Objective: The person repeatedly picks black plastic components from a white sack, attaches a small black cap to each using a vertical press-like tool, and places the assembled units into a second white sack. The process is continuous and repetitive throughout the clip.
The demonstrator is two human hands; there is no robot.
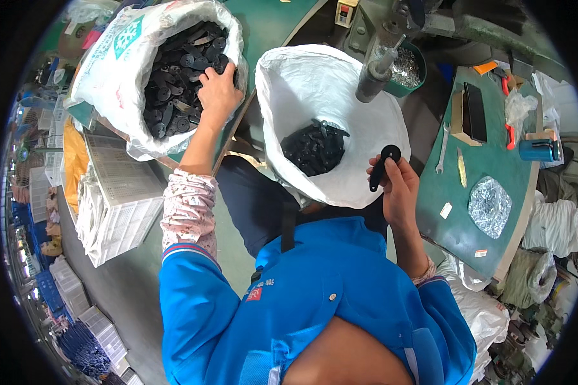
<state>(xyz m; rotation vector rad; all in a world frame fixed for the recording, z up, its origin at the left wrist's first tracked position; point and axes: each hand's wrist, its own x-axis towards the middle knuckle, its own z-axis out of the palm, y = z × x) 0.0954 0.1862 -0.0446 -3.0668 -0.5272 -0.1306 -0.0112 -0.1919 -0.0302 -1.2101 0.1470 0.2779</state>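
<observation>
My left hand (218, 90) reaches into a white sack (119, 58) at the upper left, its fingers closed on black flat metal parts (173, 77) that fill it. My right hand (397, 186) holds one black flat part (383, 165) with a round end, at the right rim of a second white sack (315, 83) in front of me. A smaller heap of the same black parts (315, 147) lies at the bottom of that sack.
A press machine's metal ram (379, 67) stands above the second sack, beside a green tub of small silvery pieces (406, 67). A green bench (488, 154) at right carries a wrench, red pliers, a blue cup and a foil-lined dish. White crates (119, 199) sit at left.
</observation>
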